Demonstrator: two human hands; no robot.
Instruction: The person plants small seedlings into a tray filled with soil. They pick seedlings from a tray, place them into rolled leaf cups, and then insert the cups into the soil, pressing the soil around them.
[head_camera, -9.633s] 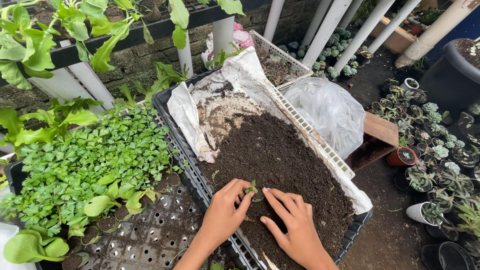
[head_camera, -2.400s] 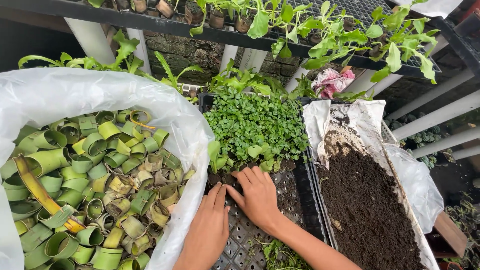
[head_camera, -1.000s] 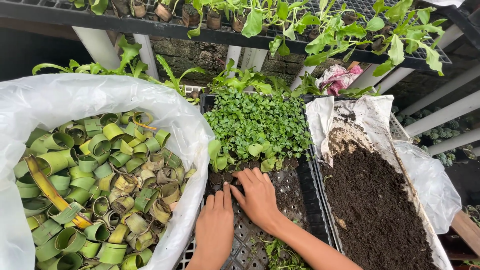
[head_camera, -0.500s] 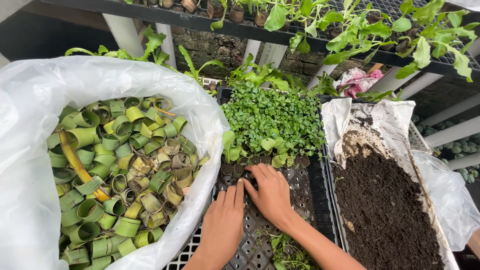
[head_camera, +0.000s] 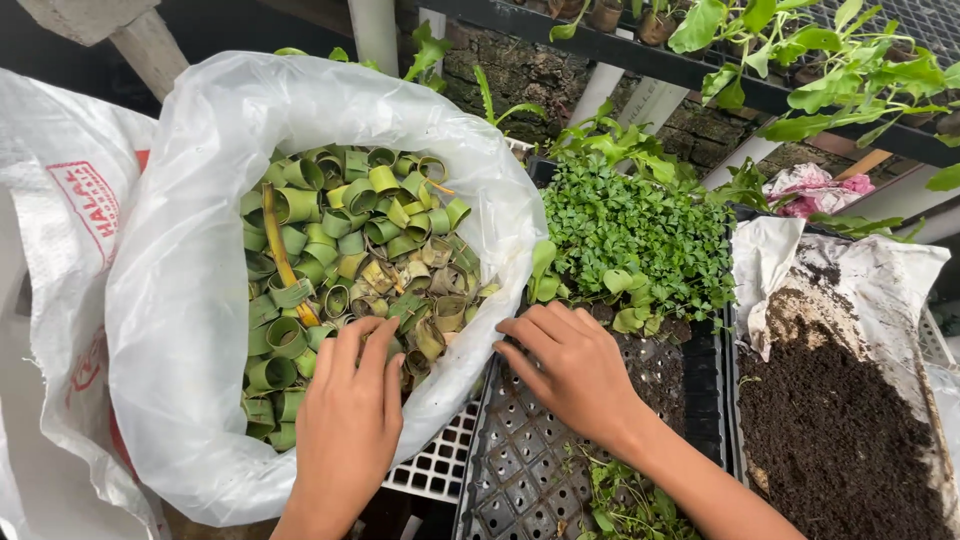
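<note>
My left hand (head_camera: 348, 412) reaches into a big clear plastic bag (head_camera: 190, 330) and its fingers rest on the green rolled leaf rings (head_camera: 340, 250) that fill it; I cannot tell whether it grips one. My right hand (head_camera: 572, 365) lies flat on the black perforated seedling tray (head_camera: 520, 470), fingertips at the tray's left edge, just below the patch of small green seedlings (head_camera: 640, 225) in little soil pots.
A dark tray lined with white sheet holds loose soil (head_camera: 840, 440) at right. A white woven sack (head_camera: 60, 200) lies at left. A black shelf (head_camera: 600, 45) with leafy potted plants (head_camera: 810, 40) runs overhead. Pulled seedlings (head_camera: 625, 500) lie on the tray near my forearm.
My left hand has moved left off the black tray into the bag of leaf rings. My right hand stays on the tray. The view has swung left, and the sack has come into sight.
</note>
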